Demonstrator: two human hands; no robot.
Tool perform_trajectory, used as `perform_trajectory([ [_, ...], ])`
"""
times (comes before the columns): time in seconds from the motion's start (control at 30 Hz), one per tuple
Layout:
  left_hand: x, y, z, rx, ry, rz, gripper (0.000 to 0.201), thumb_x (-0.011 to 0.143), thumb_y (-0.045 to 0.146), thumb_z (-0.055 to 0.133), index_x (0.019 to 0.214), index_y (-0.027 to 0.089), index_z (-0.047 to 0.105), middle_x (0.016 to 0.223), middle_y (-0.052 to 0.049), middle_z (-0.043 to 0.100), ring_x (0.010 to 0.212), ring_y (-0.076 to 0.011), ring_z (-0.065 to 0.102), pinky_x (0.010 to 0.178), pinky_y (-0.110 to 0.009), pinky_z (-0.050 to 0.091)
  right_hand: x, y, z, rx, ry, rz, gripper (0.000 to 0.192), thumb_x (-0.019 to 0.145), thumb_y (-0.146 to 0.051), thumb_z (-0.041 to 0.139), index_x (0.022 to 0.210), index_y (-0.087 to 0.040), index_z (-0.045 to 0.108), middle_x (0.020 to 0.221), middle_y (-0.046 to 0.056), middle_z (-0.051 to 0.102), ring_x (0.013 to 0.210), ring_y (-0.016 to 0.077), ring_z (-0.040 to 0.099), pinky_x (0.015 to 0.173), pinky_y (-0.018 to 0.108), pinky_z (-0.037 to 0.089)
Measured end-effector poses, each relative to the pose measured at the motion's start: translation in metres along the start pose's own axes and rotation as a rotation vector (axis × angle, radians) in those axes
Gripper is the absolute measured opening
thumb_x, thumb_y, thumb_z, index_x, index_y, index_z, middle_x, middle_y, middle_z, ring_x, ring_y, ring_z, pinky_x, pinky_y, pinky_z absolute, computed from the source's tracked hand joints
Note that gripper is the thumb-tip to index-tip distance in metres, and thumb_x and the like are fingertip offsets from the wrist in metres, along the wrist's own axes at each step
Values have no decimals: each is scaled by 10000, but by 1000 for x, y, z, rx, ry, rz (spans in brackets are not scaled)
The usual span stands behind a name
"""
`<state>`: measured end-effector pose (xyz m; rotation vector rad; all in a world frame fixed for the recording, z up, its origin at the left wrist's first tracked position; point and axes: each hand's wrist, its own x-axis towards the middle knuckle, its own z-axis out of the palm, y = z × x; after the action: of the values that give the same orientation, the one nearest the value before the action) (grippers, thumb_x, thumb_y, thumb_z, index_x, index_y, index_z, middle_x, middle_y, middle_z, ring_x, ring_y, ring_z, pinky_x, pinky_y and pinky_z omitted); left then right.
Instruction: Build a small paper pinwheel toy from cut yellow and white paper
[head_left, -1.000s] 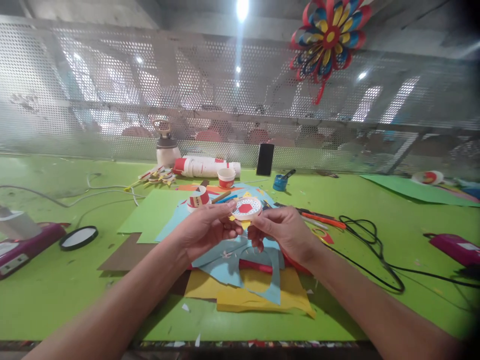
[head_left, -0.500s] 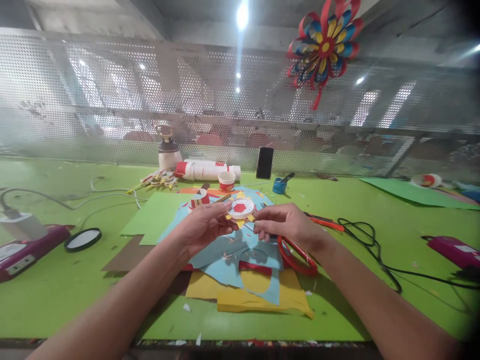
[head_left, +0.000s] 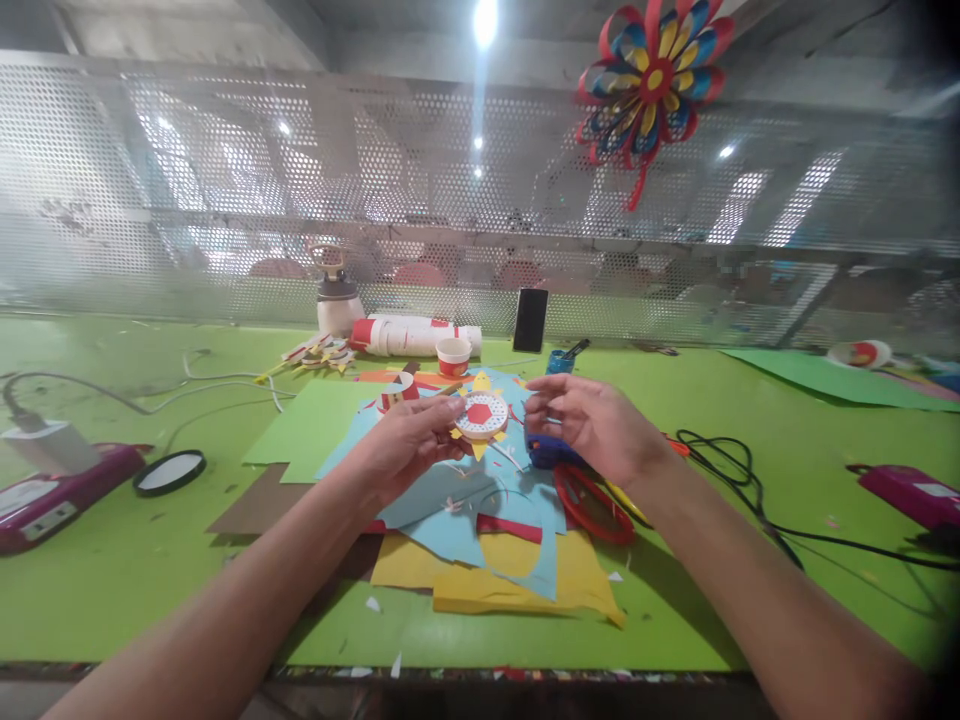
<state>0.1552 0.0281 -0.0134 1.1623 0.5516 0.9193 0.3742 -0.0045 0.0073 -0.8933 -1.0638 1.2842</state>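
Now pinching the round paper ornament with left hand only; right hand letting go, fingers loosely spread.

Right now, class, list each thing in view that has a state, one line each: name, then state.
Left hand: closed on the paper disc.
Right hand: open, off the disc.
Paper disc: held above the table.
Red-and-white cup: upright.
Cup stack: lying on its side.
Phone: propped upright, screen dark.
Blue sheet: cut.
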Motion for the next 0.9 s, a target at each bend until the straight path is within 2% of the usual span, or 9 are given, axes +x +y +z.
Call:
perform_trajectory([
  [0.07, 0, 0, 0, 5, 15, -1, 204, 795, 293, 637, 867, 111, 695, 803, -77, 683, 660, -100, 591, 584, -200, 476, 6, 0, -7, 56, 208, -97, 157, 565, -34, 517, 612, -138, 624, 544, 10, 578, 503, 99, 529, 513, 250, 459],
  [0.1, 0, 0, 0, 9, 22, 0, 206, 793, 295, 637, 867, 112, 695, 805, -75, 683, 654, -97, 585, 587, -203, 471, 9, 0, -11, 75, 268, -136, 148, 550, -32, 499, 554, -149, 589, 490, -16, 523, 461, 80, 479, 478, 230, 429],
  [0.17, -1, 0, 0, 23, 28, 13, 215, 795, 305, 633, 866, 111, 693, 807, -75, 683, 651, -95, 577, 593, -209, 461, 13, -1, -16, 83, 305, -177, 142, 550, -42, 485, 516, -162, 552, 448, -43, 455, 425, 60, 414, 444, 203, 382],
  [0.23, -1, -1, 1, 42, 18, 38, 220, 796, 312, 630, 867, 113, 691, 803, -74, 680, 663, -102, 577, 596, -215, 455, 13, -1, -15, 65, 306, -177, 123, 588, -63, 512, 539, -157, 574, 473, -35, 479, 440, 60, 429, 448, 198, 380],
  [0.33, -1, -2, 4, 78, 5, 51, 218, 784, 312, 645, 871, 117, 691, 793, -69, 675, 673, -109, 581, 598, -221, 453, 7, 2, -4, 5, 230, -91, 68, 691, -163, 603, 667, -123, 653, 576, 22, 577, 511, 96, 513, 480, 228, 418],
  [0.4, -2, -2, 6, 106, 4, 46, 228, 780, 316, 651, 892, 121, 692, 794, -69, 674, 674, -110, 579, 597, -223, 452, 2, 7, 7, -80, 124, -14, 181, 734, -289, 656, 734, -108, 668, 628, 49, 604, 534, 114, 533, 482, 243, 418],
  [0.53, -4, -2, 9, 170, -27, 39, 272, 793, 335, 633, 962, 129, 685, 815, -75, 674, 675, -113, 569, 594, -229, 448, -8, 17, 19, -329, -144, 105, 377, 696, -480, 701, 656, -110, 637, 623, 27, 582, 531, 90, 507, 472, 219, 381],
  [0.67, -5, -2, 11, 189, -60, 24, 291, 796, 346, 627, 996, 139, 678, 854, -82, 677, 686, -120, 574, 607, -238, 447, -10, 19, 18, -222, -223, 172, 375, 656, -466, 747, 686, -109, 638, 605, -9, 548, 504, 60, 455, 456, 195, 354],
  [0.9, -8, 0, 14, 131, -98, 62, 416, 745, 277, 690, 1126, 137, 599, 973, -104, 663, 768, -150, 583, 645, -269, 451, -7, 20, 15, -49, -274, 206, 344, 727, -436, 710, 705, -103, 630, 627, 9, 567, 497, 57, 465, 451, 187, 387],
])
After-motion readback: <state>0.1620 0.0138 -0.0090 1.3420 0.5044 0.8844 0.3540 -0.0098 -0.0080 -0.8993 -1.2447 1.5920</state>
